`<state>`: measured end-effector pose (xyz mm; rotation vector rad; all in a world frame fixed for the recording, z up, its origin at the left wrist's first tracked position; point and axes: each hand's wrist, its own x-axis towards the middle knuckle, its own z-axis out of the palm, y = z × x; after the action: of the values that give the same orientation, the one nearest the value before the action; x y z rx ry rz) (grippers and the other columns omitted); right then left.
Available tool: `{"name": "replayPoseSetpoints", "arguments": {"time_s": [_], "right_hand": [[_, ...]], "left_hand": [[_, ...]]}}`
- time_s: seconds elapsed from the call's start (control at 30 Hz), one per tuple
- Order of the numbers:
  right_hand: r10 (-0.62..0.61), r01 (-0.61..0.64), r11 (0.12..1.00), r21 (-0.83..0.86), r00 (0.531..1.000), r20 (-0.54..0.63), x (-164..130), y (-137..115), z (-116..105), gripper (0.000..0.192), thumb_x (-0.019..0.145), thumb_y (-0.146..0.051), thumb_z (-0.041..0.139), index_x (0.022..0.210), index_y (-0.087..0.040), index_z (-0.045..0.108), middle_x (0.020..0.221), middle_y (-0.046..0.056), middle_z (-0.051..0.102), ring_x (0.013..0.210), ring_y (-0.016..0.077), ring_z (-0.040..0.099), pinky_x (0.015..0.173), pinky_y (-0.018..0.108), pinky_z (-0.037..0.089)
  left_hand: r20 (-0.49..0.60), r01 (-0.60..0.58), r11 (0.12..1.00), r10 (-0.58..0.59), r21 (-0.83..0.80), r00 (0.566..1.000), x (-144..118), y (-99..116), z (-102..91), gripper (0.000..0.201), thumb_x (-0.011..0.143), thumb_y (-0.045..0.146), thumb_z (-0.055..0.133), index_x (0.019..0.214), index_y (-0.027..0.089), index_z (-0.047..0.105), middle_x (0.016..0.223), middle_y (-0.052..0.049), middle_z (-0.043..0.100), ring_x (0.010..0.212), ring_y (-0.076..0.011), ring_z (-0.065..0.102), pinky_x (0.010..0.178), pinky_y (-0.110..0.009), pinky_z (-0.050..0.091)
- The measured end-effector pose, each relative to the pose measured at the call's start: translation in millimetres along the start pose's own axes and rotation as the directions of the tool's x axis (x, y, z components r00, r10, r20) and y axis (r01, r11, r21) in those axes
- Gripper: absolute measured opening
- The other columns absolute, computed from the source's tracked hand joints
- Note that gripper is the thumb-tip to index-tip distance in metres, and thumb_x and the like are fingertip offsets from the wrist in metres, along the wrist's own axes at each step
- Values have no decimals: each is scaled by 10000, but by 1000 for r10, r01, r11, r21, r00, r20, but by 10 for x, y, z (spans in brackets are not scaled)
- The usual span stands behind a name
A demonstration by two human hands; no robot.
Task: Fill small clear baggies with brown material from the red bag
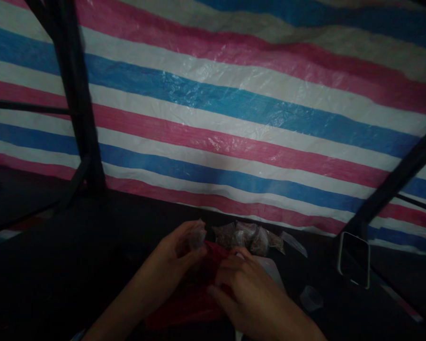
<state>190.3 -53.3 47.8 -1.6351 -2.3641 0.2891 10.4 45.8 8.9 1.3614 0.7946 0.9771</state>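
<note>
My left hand point(179, 251) is closed around a small clear plastic bag point(198, 234), whose top sticks up past the fingers. Below and between both hands lies a red plastic bag point(188, 303), its contents too dark to make out. My right hand point(239, 282) reaches over the right side of the red bag with its fingers curled; what they grip, if anything, is hidden. Just beyond the hands sit several filled clear bags point(260, 241) holding something brownish. A pale, flat object point(270, 267) shows partly behind my right hand.
A small clear cup point(311, 298) stands on the dark table point(326, 265) at right. A phone point(355, 259) leans near a dark post point(386, 184). Another post point(76, 104) rises at left. A striped plastic sheet point(227, 113) hangs behind the table. The light is dim.
</note>
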Motion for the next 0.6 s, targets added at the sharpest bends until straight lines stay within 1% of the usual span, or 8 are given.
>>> {"name": "replayPoseSetpoints", "arguments": {"time_s": [0.07, 0.13, 0.27, 0.37, 0.47, 0.53, 0.6], "right_hand": [[-4, 4, 1000, 17, 1000, -3, -34, 3, -4, 123, 980, -182, 679, 913, -218, 775, 1012, 4, 831, 1030, 180, 720, 1093, 328, 342], [-1, 2, 999, 40, 1000, -17, -54, -5, -24, 117, 961, -158, 688, 917, -224, 774, 1020, 1, 830, 1044, 176, 717, 1111, 328, 324], [-5, 8, 998, 60, 999, -49, -72, -28, -69, 103, 956, -159, 694, 905, -218, 761, 993, -11, 823, 1038, 163, 716, 1150, 330, 280], [-6, 7, 1000, 23, 998, -58, -85, -29, -71, 132, 987, -191, 666, 887, -204, 751, 979, 4, 817, 1029, 175, 721, 1138, 347, 289], [-12, 11, 1000, -14, 998, -64, -100, -18, -54, 165, 1013, -205, 637, 891, -198, 748, 996, 15, 817, 1032, 186, 723, 1142, 369, 287], [-13, 11, 999, -32, 998, -58, -105, -11, -49, 183, 1025, -223, 631, 887, -199, 749, 998, 18, 818, 1026, 193, 722, 1151, 391, 279], [-10, 8, 999, -47, 999, -47, -107, -7, -58, 194, 1033, -241, 627, 892, -197, 753, 1000, 28, 820, 1027, 203, 722, 1136, 398, 296]], "left_hand": [[-8, -14, 998, 14, 59, 1000, 9, -46, 9, 593, 757, 372, 781, 1301, 212, 611, 1403, -123, 692, 1302, -300, 656, 1152, -479, 463], [-11, -27, 995, 28, 93, 1000, 11, -60, 17, 575, 739, 351, 785, 1272, 200, 630, 1339, -122, 723, 1266, -306, 674, 1136, -483, 478], [-5, -16, 997, 16, 78, 1000, 13, -1, 0, 569, 702, 347, 814, 1228, 201, 651, 1235, -104, 778, 1164, -290, 731, 1012, -420, 570], [-36, 6, 999, -4, 51, 999, 29, 33, -24, 594, 655, 413, 861, 1178, 202, 674, 1174, -101, 809, 1129, -303, 753, 957, -401, 597], [-86, 20, 998, -15, 58, 996, 50, 24, -19, 626, 643, 525, 871, 1154, 207, 698, 1171, -105, 821, 1138, -324, 756, 975, -422, 595], [-101, 28, 994, -17, 102, 995, 61, 11, -3, 620, 632, 555, 868, 1124, 208, 719, 1205, -112, 820, 1161, -333, 749, 1020, -437, 576], [-118, 33, 991, -18, 129, 993, 73, 3, 9, 606, 610, 560, 871, 1083, 209, 728, 1204, -113, 823, 1170, -338, 745, 1049, -437, 558]]}}
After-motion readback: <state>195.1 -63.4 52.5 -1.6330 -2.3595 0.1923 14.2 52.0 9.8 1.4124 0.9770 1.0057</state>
